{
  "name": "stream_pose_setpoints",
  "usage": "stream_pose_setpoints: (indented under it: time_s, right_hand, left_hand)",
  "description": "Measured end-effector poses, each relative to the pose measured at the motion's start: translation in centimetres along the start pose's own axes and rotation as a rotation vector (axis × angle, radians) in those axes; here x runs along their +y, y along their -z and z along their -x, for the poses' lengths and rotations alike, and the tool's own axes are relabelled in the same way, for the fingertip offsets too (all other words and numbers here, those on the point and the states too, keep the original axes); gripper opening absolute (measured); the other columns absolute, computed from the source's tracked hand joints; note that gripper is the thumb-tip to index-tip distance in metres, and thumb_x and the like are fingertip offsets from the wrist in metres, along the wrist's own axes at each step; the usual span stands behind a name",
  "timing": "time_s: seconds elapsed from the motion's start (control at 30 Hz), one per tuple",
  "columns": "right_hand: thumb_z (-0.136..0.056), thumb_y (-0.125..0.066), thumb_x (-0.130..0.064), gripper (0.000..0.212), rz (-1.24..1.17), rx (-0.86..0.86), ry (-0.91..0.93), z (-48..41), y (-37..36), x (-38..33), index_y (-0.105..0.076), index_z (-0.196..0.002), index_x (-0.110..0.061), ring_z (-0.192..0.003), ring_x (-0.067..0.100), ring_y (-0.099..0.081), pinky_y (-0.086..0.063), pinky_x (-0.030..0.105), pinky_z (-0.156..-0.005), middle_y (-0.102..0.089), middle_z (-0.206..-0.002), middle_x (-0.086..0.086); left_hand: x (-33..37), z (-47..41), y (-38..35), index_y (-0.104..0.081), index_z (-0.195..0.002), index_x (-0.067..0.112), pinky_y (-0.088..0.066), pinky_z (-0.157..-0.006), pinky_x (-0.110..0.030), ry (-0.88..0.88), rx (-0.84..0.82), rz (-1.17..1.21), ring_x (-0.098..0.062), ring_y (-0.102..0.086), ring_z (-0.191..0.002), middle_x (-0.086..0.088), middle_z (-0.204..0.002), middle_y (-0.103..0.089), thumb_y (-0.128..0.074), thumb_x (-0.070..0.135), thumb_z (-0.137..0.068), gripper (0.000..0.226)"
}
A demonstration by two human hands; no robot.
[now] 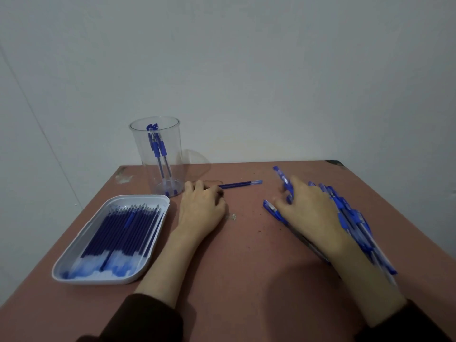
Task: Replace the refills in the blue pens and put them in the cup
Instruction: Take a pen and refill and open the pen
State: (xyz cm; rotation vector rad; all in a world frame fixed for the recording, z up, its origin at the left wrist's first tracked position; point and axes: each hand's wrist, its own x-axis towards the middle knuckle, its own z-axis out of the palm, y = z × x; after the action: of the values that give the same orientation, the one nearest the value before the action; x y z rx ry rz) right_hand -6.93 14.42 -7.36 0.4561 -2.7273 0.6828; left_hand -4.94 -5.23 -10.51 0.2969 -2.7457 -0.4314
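Note:
A clear plastic cup stands at the back left of the table with a few blue pens inside. My left hand lies palm down to the right of the cup, fingers curled over the left end of a blue refill that lies on the table. My right hand reaches over a pile of blue pens and pinches one blue pen between thumb and fingers. Another blue pen lies under that hand.
A white tray holding several blue refills sits at the front left. The brown table meets a pale wall behind the cup. Dark sleeves cover both forearms at the bottom edge.

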Motion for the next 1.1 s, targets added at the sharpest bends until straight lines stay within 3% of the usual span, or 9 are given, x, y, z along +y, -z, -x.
stream_pose_setpoints:
  time_s: [0.1, 0.2, 0.37, 0.63, 0.83, 1.0, 1.1]
  right_hand:
    - [-0.089, -0.049, -0.056, 0.043, 0.235, -0.062, -0.002, 0.4, -0.2, 0.0, -0.037, -0.065, -0.022, -0.068, 0.019, -0.05, -0.038, 0.031, -0.06, -0.045, -0.064, -0.006]
    - [-0.092, -0.045, -0.055, 0.048, 0.275, -0.069, -0.004, 0.6, -0.1, -0.2, -0.034, -0.061, -0.02, -0.064, 0.019, -0.048, -0.037, 0.031, -0.059, -0.042, -0.063, -0.004]
    - [-0.095, -0.044, -0.044, 0.044, 0.342, -0.024, -0.055, 0.7, 0.6, -0.1, -0.034, -0.063, -0.017, -0.068, 0.019, -0.042, -0.031, 0.03, -0.06, -0.046, -0.071, -0.002]
    - [-0.094, -0.046, -0.03, 0.018, 0.329, 0.031, -0.064, 0.5, 0.4, 0.5, -0.039, -0.086, -0.016, -0.074, 0.021, -0.045, -0.031, 0.03, -0.059, -0.047, -0.08, -0.001]
    - [-0.095, -0.046, -0.028, 0.018, 0.256, 0.084, 0.058, 0.1, 0.0, 0.3, -0.042, -0.081, -0.018, -0.055, 0.016, -0.044, -0.024, 0.028, -0.045, -0.048, -0.062, -0.002]
    - [-0.091, -0.051, -0.019, 0.015, 0.129, 0.082, 0.118, 0.0, 0.0, 0.3, -0.052, -0.076, -0.017, -0.053, 0.018, -0.047, -0.031, 0.03, -0.048, -0.048, -0.055, -0.003]
    - [-0.091, -0.054, -0.034, 0.021, 0.093, 0.037, 0.136, 0.1, 0.1, 0.0, -0.054, -0.075, -0.02, -0.059, 0.015, -0.049, -0.029, 0.028, -0.05, -0.051, -0.061, -0.004]
  left_hand:
    - [-0.1, -0.1, 0.0, -0.057, -0.127, 0.023, -0.031, -0.096, -0.033, 0.012, 0.008, -0.004, -0.026, -0.035, -0.111, -0.007, -0.122, -0.053, -0.043, 0.029, -0.094, 0.037]
    - [-0.2, -0.1, 0.0, -0.057, -0.127, 0.023, -0.031, -0.098, -0.034, 0.02, 0.01, 0.005, -0.027, -0.036, -0.113, -0.006, -0.124, -0.052, -0.043, 0.028, -0.094, 0.037]
    - [-0.2, 0.0, 0.0, -0.058, -0.127, 0.022, -0.032, -0.098, -0.034, 0.018, 0.015, 0.005, -0.028, -0.036, -0.112, -0.006, -0.125, -0.052, -0.044, 0.028, -0.094, 0.036]
    - [-0.3, 0.0, 0.2, -0.058, -0.126, 0.02, -0.032, -0.095, -0.034, 0.032, 0.03, 0.002, -0.026, -0.036, -0.11, -0.007, -0.124, -0.052, -0.041, 0.03, -0.096, 0.036]
    - [-0.4, 0.4, 0.4, -0.062, -0.12, 0.019, -0.033, -0.092, -0.033, 0.018, 0.045, 0.024, -0.024, -0.036, -0.108, -0.005, -0.123, -0.054, -0.042, 0.024, -0.094, 0.033]
    - [-0.5, 0.5, 0.6, -0.065, -0.115, 0.018, -0.034, -0.091, -0.033, 0.019, 0.045, 0.054, -0.026, -0.038, -0.108, -0.005, -0.123, -0.056, -0.043, 0.019, -0.092, 0.032]
    - [-0.6, 0.7, 0.5, -0.066, -0.113, 0.017, -0.035, -0.089, -0.033, 0.016, 0.052, 0.055, -0.026, -0.039, -0.106, -0.006, -0.12, -0.057, -0.044, 0.018, -0.091, 0.031]
